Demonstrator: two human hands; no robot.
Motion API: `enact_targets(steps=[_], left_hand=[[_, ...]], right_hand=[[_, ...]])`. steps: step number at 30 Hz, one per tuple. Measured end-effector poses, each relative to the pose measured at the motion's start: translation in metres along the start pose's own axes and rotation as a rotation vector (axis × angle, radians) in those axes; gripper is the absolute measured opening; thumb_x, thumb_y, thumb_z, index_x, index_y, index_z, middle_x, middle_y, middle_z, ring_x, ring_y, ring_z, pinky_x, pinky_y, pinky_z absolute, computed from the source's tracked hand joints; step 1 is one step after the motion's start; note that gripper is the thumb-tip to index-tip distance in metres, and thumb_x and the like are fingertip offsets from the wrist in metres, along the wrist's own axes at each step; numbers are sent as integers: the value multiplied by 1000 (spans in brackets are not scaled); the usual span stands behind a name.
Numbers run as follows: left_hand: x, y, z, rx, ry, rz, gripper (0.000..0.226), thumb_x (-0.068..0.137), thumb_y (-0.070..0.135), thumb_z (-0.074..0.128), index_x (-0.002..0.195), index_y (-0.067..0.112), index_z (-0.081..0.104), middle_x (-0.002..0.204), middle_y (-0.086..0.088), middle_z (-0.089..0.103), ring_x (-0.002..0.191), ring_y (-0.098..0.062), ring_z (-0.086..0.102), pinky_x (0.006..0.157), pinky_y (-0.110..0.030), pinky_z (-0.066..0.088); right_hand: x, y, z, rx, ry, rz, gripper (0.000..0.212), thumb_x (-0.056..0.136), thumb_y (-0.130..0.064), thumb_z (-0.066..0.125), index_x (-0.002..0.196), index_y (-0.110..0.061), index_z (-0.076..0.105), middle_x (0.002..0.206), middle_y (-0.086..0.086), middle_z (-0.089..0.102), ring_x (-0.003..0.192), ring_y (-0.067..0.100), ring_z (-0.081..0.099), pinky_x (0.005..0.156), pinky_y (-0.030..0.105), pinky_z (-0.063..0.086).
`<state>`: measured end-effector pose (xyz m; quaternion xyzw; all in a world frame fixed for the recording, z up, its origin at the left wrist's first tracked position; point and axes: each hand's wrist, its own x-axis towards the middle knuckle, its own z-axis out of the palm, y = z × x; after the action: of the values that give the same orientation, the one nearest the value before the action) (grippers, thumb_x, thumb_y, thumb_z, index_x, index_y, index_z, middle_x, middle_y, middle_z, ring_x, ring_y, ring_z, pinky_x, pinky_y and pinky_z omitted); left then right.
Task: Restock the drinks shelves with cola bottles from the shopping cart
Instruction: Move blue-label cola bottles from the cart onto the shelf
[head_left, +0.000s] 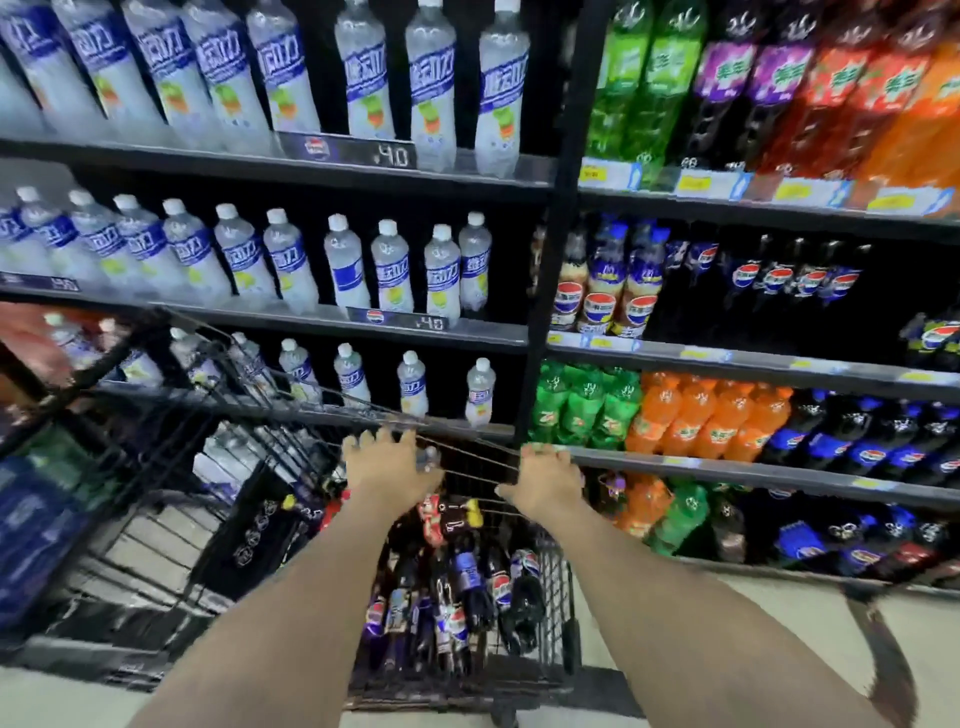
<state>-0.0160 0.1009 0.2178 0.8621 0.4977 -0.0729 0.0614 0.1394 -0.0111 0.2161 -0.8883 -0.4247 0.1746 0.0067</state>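
Dark cola bottles (462, 597) with blue and red labels lie piled in the bottom of a black wire shopping cart (566, 613) right below me. Both my arms stretch forward over the cart. My left hand (387, 465) curls its fingers over the cart's far wire rim (467, 457). My right hand (545, 480) grips the same rim a little to the right, close to the shelf edge. More cola bottles (795, 280) stand on the right-hand shelves (753, 358), with another row (862, 447) one level lower. The view is motion-blurred.
Clear bottles with blue labels (291, 260) fill the left shelves. Green (587, 405) and orange soda bottles (711, 421) stand right of a black upright post (543, 291). The cart's wire frame (171, 467) spreads out to the left. Pale floor (727, 613) shows at lower right.
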Motion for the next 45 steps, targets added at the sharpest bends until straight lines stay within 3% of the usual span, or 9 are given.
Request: enact_targets(steps=[4, 8, 19, 24, 29, 33, 35, 40, 45], left_hand=[[20, -69, 31, 0, -126, -32, 81, 85, 71, 43, 150, 27, 23, 153, -10, 32, 142, -34, 25, 114, -53, 22], [24, -108, 63, 4, -224, -37, 81, 85, 72, 43, 148, 24, 27, 151, -10, 33, 139, -36, 28, 114, -54, 22], [17, -109, 181, -45, -470, -120, 83, 86, 72, 40, 150, 23, 23, 152, -13, 30, 140, -35, 25, 112, -52, 24], [14, -84, 238, -53, -508, -96, 84, 88, 70, 38, 152, 22, 13, 157, -18, 18, 143, -37, 20, 116, -52, 20], [24, -46, 281, -142, -547, -111, 87, 90, 66, 40, 154, 20, 2, 159, -17, 10, 144, -38, 18, 116, -47, 20], [44, -31, 311, -268, -474, -171, 89, 90, 60, 49, 154, 17, 5, 159, -15, 13, 145, -34, 17, 116, -44, 19], [59, -29, 328, -339, -443, -233, 87, 90, 57, 52, 153, 14, 11, 157, -15, 22, 142, -36, 22, 115, -43, 20], [83, -36, 357, -238, -329, -232, 82, 88, 61, 50, 150, 14, 23, 139, -14, 50, 128, -37, 37, 102, -41, 33], [86, -38, 364, -210, -291, -191, 78, 88, 62, 49, 147, 14, 31, 132, -11, 55, 123, -34, 38, 94, -42, 36]], right_hand=[[14, -56, 38, -20, -96, -5, 68, 86, -53, 58, 136, -11, 38, 137, 14, 43, 129, 34, 37, 104, 44, 37], [20, -78, 78, -53, -217, 34, 66, 86, -55, 57, 132, -9, 44, 135, 15, 48, 128, 34, 39, 102, 43, 40], [38, -49, 190, -12, -464, 151, 68, 88, -55, 54, 137, -11, 38, 136, 16, 48, 129, 34, 42, 101, 43, 43], [50, -26, 248, 214, -573, 292, 66, 87, -52, 59, 131, -4, 42, 105, 17, 66, 93, 29, 65, 74, 30, 52], [58, -14, 302, 295, -587, 359, 55, 87, -55, 57, 110, -5, 56, 67, 4, 53, 64, 20, 58, 42, 21, 36], [61, -13, 333, 363, -641, 376, 67, 88, -49, 59, 129, 2, 45, 113, 19, 64, 101, 30, 63, 72, 29, 49], [59, -13, 345, 438, -638, 394, 65, 89, -40, 62, 134, 1, 39, 122, 19, 61, 110, 33, 59, 87, 34, 50], [55, -7, 370, 544, -689, 485, 62, 77, -43, 74, 127, -13, 53, 120, 7, 65, 109, 28, 60, 90, 32, 48], [61, -4, 378, 624, -679, 492, 56, 67, -37, 84, 116, -16, 64, 116, 7, 69, 107, 23, 63, 91, 30, 49]])
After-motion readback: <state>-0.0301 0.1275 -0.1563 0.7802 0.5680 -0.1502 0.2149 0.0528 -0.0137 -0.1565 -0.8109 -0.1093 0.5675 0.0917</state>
